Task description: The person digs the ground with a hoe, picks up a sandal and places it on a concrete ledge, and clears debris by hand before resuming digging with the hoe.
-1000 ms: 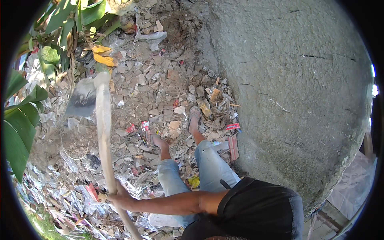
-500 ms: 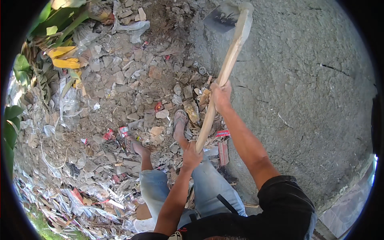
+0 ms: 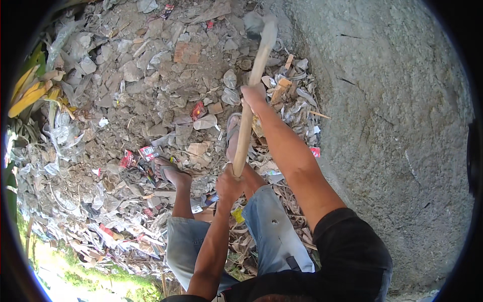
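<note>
A hoe with a long wooden handle (image 3: 243, 138) slants away from me. My left hand (image 3: 230, 185) is closed round the handle's near end, by my knees. Farther up, my right hand (image 3: 254, 96) grips the same handle from the right. At the far end, the grey-coated hoe head (image 3: 269, 27) is by the border between the rubble and the grey slab. Its blade (image 3: 253, 24) is blurred and seen only in part, so I cannot tell whether it touches the ground.
Rough grey wet-looking concrete (image 3: 387, 151) spreads over the right side. Loose rubble and litter (image 3: 146, 105) cover the left, around my sandalled feet (image 3: 171, 171). A broken brick piece (image 3: 187, 52) lies ahead. Yellow and green leaves (image 3: 32, 95) hang at the left edge.
The hoe has swung left and nearer, its head leaving the concrete's surface for the border with the rubble. Both hands keep their hold. The view has shifted too.
</note>
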`<action>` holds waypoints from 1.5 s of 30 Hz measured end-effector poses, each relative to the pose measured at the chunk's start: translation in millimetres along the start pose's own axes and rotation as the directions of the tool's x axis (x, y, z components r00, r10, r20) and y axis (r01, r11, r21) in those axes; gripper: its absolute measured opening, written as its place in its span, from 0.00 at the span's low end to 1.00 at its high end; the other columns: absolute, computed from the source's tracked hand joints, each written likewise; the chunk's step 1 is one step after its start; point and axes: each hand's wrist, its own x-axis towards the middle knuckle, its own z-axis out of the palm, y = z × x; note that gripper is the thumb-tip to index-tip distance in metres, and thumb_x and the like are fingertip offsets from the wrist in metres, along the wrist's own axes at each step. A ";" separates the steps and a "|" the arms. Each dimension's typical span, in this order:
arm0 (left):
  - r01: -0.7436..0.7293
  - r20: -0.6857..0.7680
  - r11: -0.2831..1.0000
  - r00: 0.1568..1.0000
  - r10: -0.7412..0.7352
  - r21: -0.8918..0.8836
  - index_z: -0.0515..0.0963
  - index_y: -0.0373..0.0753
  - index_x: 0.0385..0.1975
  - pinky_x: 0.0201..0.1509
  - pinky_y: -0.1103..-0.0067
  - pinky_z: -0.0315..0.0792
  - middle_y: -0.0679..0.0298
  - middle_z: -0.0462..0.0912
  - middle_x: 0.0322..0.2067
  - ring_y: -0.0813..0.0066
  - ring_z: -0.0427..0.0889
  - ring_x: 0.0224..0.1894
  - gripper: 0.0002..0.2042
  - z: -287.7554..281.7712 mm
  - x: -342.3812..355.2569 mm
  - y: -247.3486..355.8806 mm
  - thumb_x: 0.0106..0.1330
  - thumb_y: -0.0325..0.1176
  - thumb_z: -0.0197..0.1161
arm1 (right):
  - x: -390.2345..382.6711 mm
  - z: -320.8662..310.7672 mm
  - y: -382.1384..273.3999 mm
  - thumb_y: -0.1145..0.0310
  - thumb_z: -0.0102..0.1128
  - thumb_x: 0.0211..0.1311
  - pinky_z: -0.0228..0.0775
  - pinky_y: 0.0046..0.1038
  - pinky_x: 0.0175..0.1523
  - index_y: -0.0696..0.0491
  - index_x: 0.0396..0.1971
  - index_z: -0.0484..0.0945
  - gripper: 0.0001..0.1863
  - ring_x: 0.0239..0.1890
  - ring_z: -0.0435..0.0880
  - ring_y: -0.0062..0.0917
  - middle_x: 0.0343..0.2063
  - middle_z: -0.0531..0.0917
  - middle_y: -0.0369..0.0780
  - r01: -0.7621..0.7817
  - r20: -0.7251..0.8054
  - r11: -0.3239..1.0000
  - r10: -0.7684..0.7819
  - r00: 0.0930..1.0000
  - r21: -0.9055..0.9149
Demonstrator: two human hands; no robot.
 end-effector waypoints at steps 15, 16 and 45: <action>-0.128 0.041 0.949 0.992 0.122 0.288 0.71 0.37 0.37 0.43 0.56 0.73 0.42 0.80 0.29 0.40 0.80 0.34 0.14 -218.1 -129.8 20.3 0.51 0.33 0.60 | -150.3 20.3 -53.3 0.73 0.58 0.48 0.66 0.34 0.18 0.56 0.22 0.72 0.04 0.16 0.73 0.27 0.18 0.73 0.38 -0.230 0.330 0.930 0.129 0.935 0.289; -0.130 0.034 0.930 0.991 0.126 0.343 0.71 0.37 0.37 0.43 0.56 0.73 0.42 0.80 0.28 0.40 0.80 0.34 0.14 -249.7 -142.4 3.6 0.51 0.33 0.60 | -191.7 42.5 -69.7 0.73 0.58 0.48 0.66 0.34 0.18 0.56 0.22 0.72 0.04 0.16 0.73 0.27 0.18 0.73 0.38 -0.236 0.365 0.927 0.120 0.923 0.291; -0.255 -0.199 0.961 0.952 0.231 -0.105 0.70 0.35 0.36 0.30 0.61 0.74 0.45 0.78 0.23 0.43 0.79 0.28 0.15 -128.2 -246.9 -40.0 0.50 0.32 0.63 | -353.6 -61.5 -174.0 0.75 0.58 0.51 0.64 0.24 0.14 0.53 0.40 0.61 0.18 0.14 0.70 0.21 0.21 0.70 0.38 0.127 0.072 0.965 -0.147 0.987 0.231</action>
